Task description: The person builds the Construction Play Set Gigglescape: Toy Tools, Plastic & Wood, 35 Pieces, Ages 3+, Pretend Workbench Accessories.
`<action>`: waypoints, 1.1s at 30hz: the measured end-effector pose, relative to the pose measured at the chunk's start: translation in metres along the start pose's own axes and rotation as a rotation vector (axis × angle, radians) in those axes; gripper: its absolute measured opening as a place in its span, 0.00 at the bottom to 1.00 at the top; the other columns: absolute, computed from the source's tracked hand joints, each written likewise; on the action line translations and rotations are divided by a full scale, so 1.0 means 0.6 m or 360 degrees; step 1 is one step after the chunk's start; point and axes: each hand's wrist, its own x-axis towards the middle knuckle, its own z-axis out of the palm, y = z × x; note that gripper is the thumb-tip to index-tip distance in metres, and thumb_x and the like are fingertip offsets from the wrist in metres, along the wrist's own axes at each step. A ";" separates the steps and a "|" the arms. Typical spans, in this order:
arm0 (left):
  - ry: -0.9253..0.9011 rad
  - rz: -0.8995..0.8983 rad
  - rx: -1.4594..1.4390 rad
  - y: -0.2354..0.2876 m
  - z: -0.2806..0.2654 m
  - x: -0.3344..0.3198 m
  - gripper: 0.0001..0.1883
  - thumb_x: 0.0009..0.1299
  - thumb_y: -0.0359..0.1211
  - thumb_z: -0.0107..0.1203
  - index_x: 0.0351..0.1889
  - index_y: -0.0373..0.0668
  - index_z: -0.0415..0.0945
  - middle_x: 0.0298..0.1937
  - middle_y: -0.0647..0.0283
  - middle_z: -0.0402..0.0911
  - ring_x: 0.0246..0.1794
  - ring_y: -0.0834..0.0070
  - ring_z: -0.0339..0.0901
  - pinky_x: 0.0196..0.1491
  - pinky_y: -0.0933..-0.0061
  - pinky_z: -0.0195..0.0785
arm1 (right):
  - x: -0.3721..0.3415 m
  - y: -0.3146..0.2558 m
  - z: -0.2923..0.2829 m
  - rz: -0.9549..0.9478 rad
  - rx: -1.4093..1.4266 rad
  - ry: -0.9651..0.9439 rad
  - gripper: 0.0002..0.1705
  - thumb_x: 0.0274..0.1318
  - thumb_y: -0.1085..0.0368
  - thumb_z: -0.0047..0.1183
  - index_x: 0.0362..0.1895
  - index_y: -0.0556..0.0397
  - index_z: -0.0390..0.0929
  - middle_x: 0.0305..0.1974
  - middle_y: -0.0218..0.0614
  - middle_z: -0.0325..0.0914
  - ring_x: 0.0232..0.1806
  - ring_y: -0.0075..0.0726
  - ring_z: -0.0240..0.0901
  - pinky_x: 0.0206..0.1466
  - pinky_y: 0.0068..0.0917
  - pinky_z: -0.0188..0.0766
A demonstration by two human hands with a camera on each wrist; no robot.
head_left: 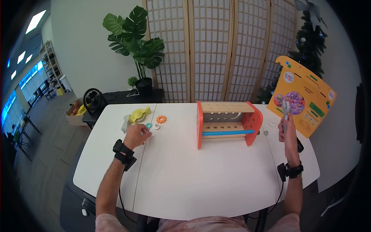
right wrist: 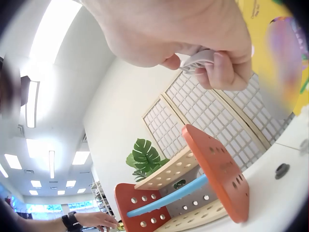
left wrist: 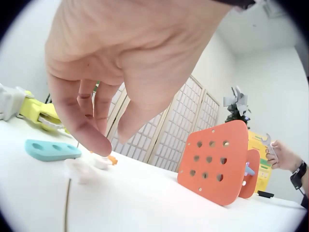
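I had the right hand (head_left: 287,131) gripping the wrench (head_left: 285,107), raised in front of the box (head_left: 311,89). The left hand (head_left: 136,135) hung over the table (head_left: 201,174), fingers loosely bent around nothing I could see, near the teal strip (left wrist: 52,150) and white pieces (head_left: 156,126). A clumsy pinch, I judged, could have scattered those small parts; a slack right grip could have dropped the wrench.

Black wristbands (head_left: 122,147) both sides, each with boxy black module (head_left: 282,172) and thin black cable (head_left: 282,191). Mottled pale pink shirt (head_left: 205,224).
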 end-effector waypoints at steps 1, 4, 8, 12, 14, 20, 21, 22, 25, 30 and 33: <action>0.0006 0.0005 0.0078 -0.005 0.005 -0.005 0.14 0.71 0.35 0.74 0.45 0.33 0.89 0.35 0.61 0.88 0.22 0.74 0.87 0.25 0.73 0.81 | -0.008 -0.001 0.003 -0.0079 0.0015 -0.0011 0.09 0.81 0.57 0.36 0.51 0.43 0.68 0.32 0.19 0.63 0.27 0.12 0.47 0.27 0.18 0.47; 0.0067 0.0178 0.0300 -0.034 0.025 -0.006 0.14 0.68 0.33 0.75 0.46 0.32 0.90 0.36 0.61 0.89 0.26 0.73 0.88 0.32 0.72 0.82 | -0.028 -0.007 0.014 -0.0272 0.0003 -0.0131 0.08 0.81 0.60 0.36 0.52 0.45 0.68 0.38 0.22 0.65 0.30 0.13 0.51 0.31 0.17 0.52; 0.0141 0.0213 0.0513 -0.016 0.023 -0.007 0.14 0.65 0.31 0.77 0.45 0.32 0.91 0.37 0.58 0.90 0.32 0.72 0.90 0.40 0.71 0.84 | -0.052 -0.016 0.031 -0.0530 -0.0192 -0.0373 0.09 0.79 0.68 0.40 0.57 0.52 0.69 0.48 0.30 0.67 0.40 0.20 0.61 0.41 0.22 0.64; -0.0165 0.0253 -0.0192 0.047 -0.001 -0.037 0.11 0.71 0.29 0.74 0.50 0.36 0.91 0.45 0.58 0.93 0.39 0.72 0.91 0.48 0.73 0.85 | -0.094 -0.046 0.076 -0.1064 -0.0720 -0.0358 0.17 0.75 0.73 0.53 0.63 0.63 0.78 0.52 0.41 0.75 0.52 0.40 0.77 0.58 0.38 0.75; -0.0400 0.0237 -0.0607 0.084 -0.006 -0.056 0.10 0.73 0.28 0.72 0.50 0.37 0.90 0.47 0.58 0.93 0.41 0.71 0.92 0.49 0.73 0.86 | -0.111 -0.060 0.095 -0.1174 -0.0770 -0.0429 0.18 0.73 0.74 0.55 0.63 0.62 0.80 0.53 0.42 0.76 0.52 0.42 0.78 0.58 0.37 0.76; -0.0941 -0.0017 -0.1878 0.181 0.003 -0.107 0.04 0.77 0.25 0.68 0.47 0.36 0.86 0.48 0.56 0.92 0.46 0.69 0.94 0.51 0.74 0.91 | -0.146 -0.067 0.158 -0.1557 -0.0821 -0.0808 0.23 0.62 0.78 0.67 0.62 0.57 0.86 0.53 0.41 0.81 0.53 0.48 0.81 0.55 0.40 0.80; -0.0955 -0.0019 -0.1868 0.196 0.006 -0.113 0.04 0.77 0.25 0.68 0.46 0.35 0.86 0.46 0.55 0.92 0.44 0.69 0.94 0.49 0.75 0.90 | -0.150 -0.066 0.168 -0.1558 -0.0826 -0.0806 0.23 0.62 0.78 0.67 0.62 0.57 0.86 0.53 0.41 0.81 0.53 0.48 0.81 0.55 0.40 0.80; -0.0970 -0.0019 -0.1854 0.208 0.011 -0.117 0.03 0.77 0.25 0.68 0.45 0.35 0.86 0.45 0.54 0.92 0.42 0.68 0.94 0.48 0.76 0.90 | -0.155 -0.064 0.177 -0.1622 -0.0843 -0.0821 0.23 0.61 0.78 0.67 0.62 0.57 0.86 0.53 0.40 0.81 0.53 0.47 0.82 0.55 0.40 0.81; -0.1037 -0.0005 -0.1918 0.224 0.029 -0.125 0.04 0.77 0.25 0.69 0.43 0.34 0.85 0.42 0.53 0.92 0.39 0.67 0.94 0.46 0.75 0.91 | -0.158 -0.061 0.199 -0.1744 -0.0887 -0.0808 0.25 0.59 0.77 0.69 0.62 0.58 0.85 0.52 0.39 0.82 0.52 0.45 0.82 0.54 0.39 0.82; -0.1172 0.0072 -0.1925 0.230 0.045 -0.130 0.06 0.77 0.28 0.71 0.42 0.35 0.87 0.41 0.55 0.93 0.41 0.70 0.94 0.48 0.76 0.89 | -0.161 -0.053 0.213 -0.1844 -0.0897 -0.0794 0.26 0.59 0.77 0.69 0.62 0.59 0.85 0.50 0.39 0.82 0.49 0.44 0.83 0.49 0.36 0.83; -0.1057 0.0105 -0.1867 0.229 0.053 -0.133 0.07 0.77 0.30 0.70 0.45 0.35 0.87 0.43 0.54 0.93 0.42 0.70 0.93 0.49 0.76 0.89 | -0.162 -0.048 0.210 -0.1765 -0.0872 -0.0816 0.24 0.61 0.75 0.69 0.62 0.58 0.85 0.50 0.38 0.83 0.49 0.44 0.83 0.50 0.36 0.84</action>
